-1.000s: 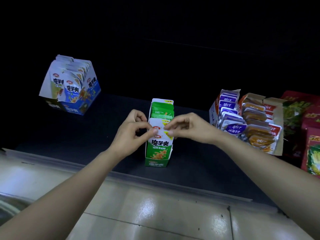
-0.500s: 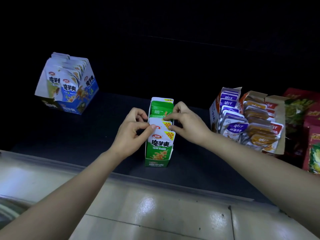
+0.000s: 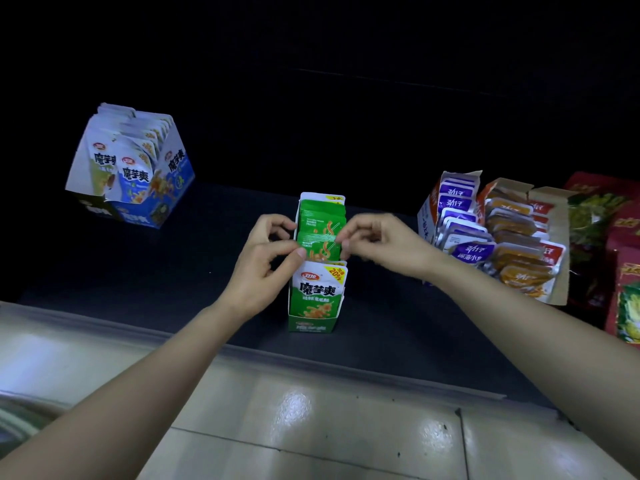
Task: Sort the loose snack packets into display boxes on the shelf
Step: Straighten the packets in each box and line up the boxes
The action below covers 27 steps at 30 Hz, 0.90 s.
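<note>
A green snack packet [image 3: 321, 237] is pinched at its side edges by the left hand [image 3: 266, 258] and right hand [image 3: 377, 242], held above the green display box [image 3: 313, 320] on the dark shelf [image 3: 207, 271], likely for slotting in upright.

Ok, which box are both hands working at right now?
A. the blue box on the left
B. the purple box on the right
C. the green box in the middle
C: the left hand and the right hand both pinch a green packet that stands in the green box.
</note>
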### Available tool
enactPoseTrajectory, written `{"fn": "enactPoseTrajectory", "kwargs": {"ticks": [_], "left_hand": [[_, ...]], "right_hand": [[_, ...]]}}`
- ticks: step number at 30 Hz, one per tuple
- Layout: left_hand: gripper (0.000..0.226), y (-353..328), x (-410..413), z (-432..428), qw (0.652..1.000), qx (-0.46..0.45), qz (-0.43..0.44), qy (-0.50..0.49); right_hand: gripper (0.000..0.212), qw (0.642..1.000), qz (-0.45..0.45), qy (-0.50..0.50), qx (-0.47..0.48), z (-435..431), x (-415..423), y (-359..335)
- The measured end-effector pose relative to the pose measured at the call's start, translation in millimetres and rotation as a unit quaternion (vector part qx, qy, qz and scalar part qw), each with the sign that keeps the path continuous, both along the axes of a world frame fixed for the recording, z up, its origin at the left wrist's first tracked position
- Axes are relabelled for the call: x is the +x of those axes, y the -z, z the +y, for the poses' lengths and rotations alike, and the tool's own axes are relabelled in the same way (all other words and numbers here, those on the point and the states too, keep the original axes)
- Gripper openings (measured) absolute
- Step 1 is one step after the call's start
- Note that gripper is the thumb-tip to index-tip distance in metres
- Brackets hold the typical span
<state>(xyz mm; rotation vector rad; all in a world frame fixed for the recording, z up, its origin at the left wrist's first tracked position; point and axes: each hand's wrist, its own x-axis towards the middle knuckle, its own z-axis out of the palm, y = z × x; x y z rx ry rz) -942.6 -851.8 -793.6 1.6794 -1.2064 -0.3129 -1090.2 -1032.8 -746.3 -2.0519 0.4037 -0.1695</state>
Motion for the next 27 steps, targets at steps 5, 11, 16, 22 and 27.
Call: {"fn": "enactPoseTrajectory", "kwargs": {"ticks": [5,11,16,22,27], "left_hand": [[0.03,-1,-2,5,1.0,-0.001,0.023,0.007],[0.039,0,-1,6,1.0,-0.001,0.015,0.002],[0.04,-1,-1,5,1.0,-0.003,0.013,0.002],[0.042,0,0,4,1.0,-0.003,0.011,-0.001],[0.041,1,0,4,1.0,-0.001,0.006,-0.003]], "right_hand": [[0.048,0.965,0.017,0.061,-0.254,-3,10,14],[0.058,0.955,-0.014,0.076,-0.286,3,14,24],[0.037,0.952,-0.078,0.049,-0.29,3,13,25],[0.034,0.943,-0.08,0.042,-0.321,3,13,30],[0.034,0.93,-0.095,0.06,-0.35,10,12,33]]}}
